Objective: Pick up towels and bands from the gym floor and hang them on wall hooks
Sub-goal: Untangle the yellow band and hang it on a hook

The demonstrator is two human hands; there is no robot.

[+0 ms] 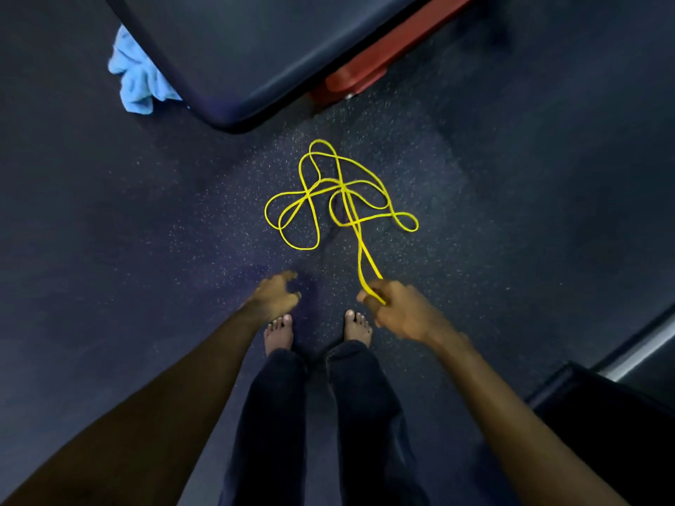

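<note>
Head view: no text, label, brand, number or sign can be read on any surface shown.
</note>
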